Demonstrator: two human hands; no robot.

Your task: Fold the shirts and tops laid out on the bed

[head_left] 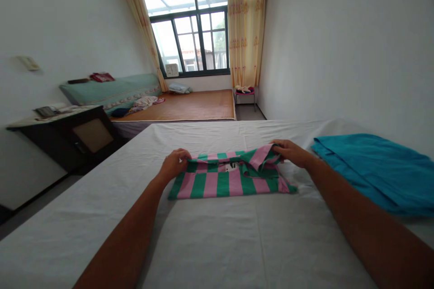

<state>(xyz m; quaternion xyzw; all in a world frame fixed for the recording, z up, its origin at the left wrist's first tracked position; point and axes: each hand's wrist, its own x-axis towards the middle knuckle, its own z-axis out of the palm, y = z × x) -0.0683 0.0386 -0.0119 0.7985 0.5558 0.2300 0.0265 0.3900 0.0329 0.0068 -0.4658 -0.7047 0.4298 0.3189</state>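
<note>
A green and pink striped shirt (220, 184) lies partly folded on the white sheet (217, 239) in front of me. Its far edge is gathered up, and a white label or print shows near the middle. My left hand (176, 162) pinches the far left corner of the cloth. At the far right corner, my right hand (288, 151) grips a raised, turned-over flap. Some of the fingertips on both hands are hidden by the fabric.
Blue folded cloth (376, 171) lies at the right of the sheet. Beyond stands a bed with a brown mat (200, 104), with a dark cabinet (84, 135) to the left. A small stool (244, 92) holding cloth stands by the curtain (247, 27) near the right wall.
</note>
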